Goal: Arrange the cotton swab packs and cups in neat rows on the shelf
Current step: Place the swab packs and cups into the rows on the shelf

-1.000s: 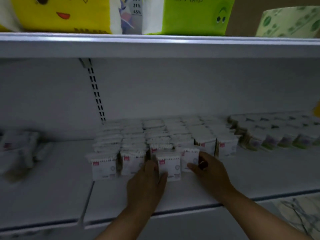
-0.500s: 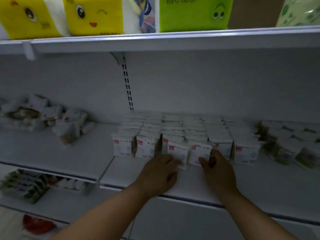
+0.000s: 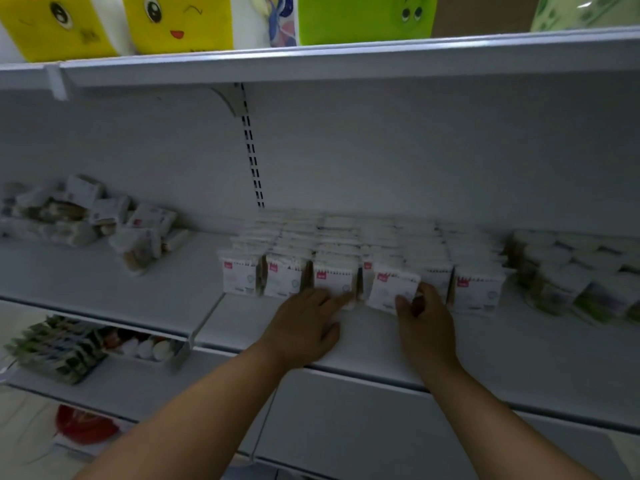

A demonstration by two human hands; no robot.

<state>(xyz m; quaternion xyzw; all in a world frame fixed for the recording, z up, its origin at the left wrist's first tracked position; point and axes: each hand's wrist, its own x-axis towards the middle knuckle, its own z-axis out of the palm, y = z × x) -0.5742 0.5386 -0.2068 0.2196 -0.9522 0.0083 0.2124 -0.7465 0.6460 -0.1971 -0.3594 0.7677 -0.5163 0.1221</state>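
Observation:
White cotton swab packs with red labels (image 3: 346, 251) stand in several rows on the white middle shelf (image 3: 519, 344). My left hand (image 3: 304, 327) lies flat on the shelf, its straight fingertips touching the front pack of the third row (image 3: 332, 280). My right hand (image 3: 424, 315) holds the tilted front pack of the fourth row (image 3: 389, 289) between thumb and fingers. No cups are recognisable.
A loose heap of swab packs (image 3: 86, 216) lies at the shelf's left. Green-labelled packs (image 3: 581, 275) fill the right end. Yellow and green tissue packs (image 3: 173, 22) sit on the shelf above. A lower shelf holds other goods (image 3: 59, 348). A slotted upright (image 3: 252, 147) runs up the back wall.
The camera has swung left and up, bringing the heap and lower shelf into view. Both hands stayed at the front packs; the left-hand pack now stands in line, the right-hand one is still tilted.

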